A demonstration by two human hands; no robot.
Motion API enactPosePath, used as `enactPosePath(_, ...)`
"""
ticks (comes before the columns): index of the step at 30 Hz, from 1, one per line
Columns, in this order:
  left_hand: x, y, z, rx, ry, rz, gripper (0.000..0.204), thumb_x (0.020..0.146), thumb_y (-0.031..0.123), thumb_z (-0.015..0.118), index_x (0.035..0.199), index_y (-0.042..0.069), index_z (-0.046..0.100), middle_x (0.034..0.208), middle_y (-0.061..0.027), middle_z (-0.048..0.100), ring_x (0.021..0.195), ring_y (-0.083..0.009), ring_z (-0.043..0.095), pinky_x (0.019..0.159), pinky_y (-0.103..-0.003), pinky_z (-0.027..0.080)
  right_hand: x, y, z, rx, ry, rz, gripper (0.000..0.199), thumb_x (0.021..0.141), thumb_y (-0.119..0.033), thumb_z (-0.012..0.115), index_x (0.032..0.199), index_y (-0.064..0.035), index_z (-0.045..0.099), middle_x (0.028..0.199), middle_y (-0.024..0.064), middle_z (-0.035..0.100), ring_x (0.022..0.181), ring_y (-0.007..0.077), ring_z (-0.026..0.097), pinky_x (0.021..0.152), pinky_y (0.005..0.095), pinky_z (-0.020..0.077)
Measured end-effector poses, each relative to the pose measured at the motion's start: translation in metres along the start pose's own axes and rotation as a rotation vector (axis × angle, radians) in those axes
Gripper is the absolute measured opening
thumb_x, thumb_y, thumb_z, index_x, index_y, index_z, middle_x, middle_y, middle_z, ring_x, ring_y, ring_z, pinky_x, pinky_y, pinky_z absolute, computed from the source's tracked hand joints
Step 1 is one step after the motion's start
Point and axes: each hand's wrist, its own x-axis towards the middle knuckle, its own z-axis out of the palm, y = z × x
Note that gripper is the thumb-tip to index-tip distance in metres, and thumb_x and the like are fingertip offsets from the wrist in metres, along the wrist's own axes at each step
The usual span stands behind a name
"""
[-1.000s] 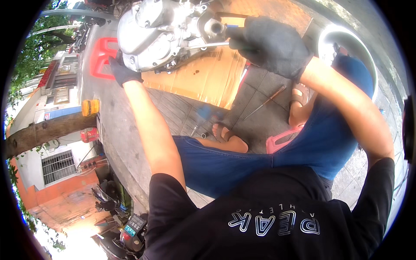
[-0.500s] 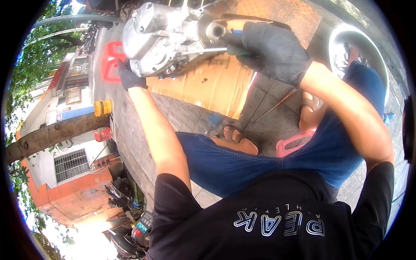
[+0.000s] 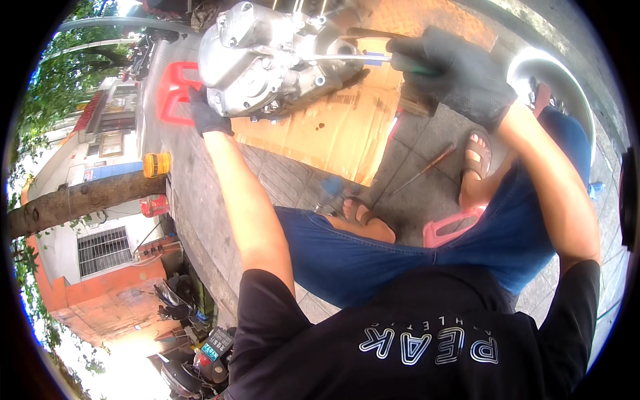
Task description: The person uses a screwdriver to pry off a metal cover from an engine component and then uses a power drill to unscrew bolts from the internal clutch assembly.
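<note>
A silver-grey motorcycle engine (image 3: 233, 67) sits at the top of the view, above a sheet of cardboard. My left hand (image 3: 211, 115), in a black glove, grips the engine's lower left edge; some of its fingers are hidden behind the casing. In my right hand (image 3: 463, 77), also gloved in black, is a screwdriver (image 3: 347, 58). Its long metal shaft points left across the engine's right side, and a bit of green handle shows between the fingers. Whether the tip touches the engine, I cannot tell.
Oil-stained cardboard (image 3: 313, 147) lies below the engine. A red plastic stool (image 3: 175, 93) stands left of it. A metal basin (image 3: 553, 60) with parts is at right. A thin rod-like tool (image 3: 423, 170) lies between my feet, near a pink stool (image 3: 453, 227).
My right hand has moved right and slightly up with the screwdriver, and more of its shaft shows. My left hand stays at the engine's edge. My right foot shows more fully.
</note>
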Motion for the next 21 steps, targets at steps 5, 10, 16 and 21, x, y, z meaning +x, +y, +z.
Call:
enactPosePath(5,0.002,0.002,-0.004,-0.005,-0.019,0.014,0.066,0.101,0.049,0.023,0.131,-0.005,0.048,0.128,-0.0162,0.056,0.118,-0.0293,0.054,0.101,-0.042,0.041,-0.003,0.001,0.007,-0.012,-0.015,-0.111,0.037,0.081,-0.022,0.067,0.117,-0.0173,0.063,0.098,0.0077,0.063,0.093,0.0272,0.062,0.079,0.0376,0.0496)
enactPosePath(10,-0.001,0.003,0.005,0.019,-0.013,0.021,0.069,0.101,0.05,0.024,0.131,-0.007,0.047,0.129,-0.0175,0.056,0.117,-0.0289,0.054,0.101,-0.041,0.041,0.0,-0.006,0.021,0.049,-0.067,-0.157,0.034,0.082,-0.019,0.065,0.115,-0.0157,0.064,0.095,0.0084,0.062,0.088,0.0281,0.061,0.076,0.038,0.0499)
enactPosePath(16,0.009,0.0,-0.002,0.049,0.011,0.035,0.068,0.1,0.051,0.03,0.131,-0.006,0.046,0.127,-0.0161,0.057,0.114,-0.0271,0.056,0.099,-0.04,0.043,0.004,-0.02,0.027,-0.072,-0.012,-0.229,0.03,0.082,-0.021,0.066,0.111,-0.0133,0.065,0.097,0.0105,0.062,0.09,0.0297,0.061,0.076,0.039,0.0499)
enactPosePath(21,0.021,-0.008,-0.01,0.034,-0.027,0.027,0.067,0.099,0.052,0.033,0.13,-0.005,0.048,0.124,-0.0143,0.059,0.111,-0.0261,0.058,0.097,-0.04,0.045,0.009,-0.023,0.029,-0.076,-0.015,-0.192,0.028,0.084,-0.024,0.066,0.109,-0.0133,0.065,0.095,0.0099,0.063,0.089,0.0297,0.063,0.075,0.0391,0.0503)
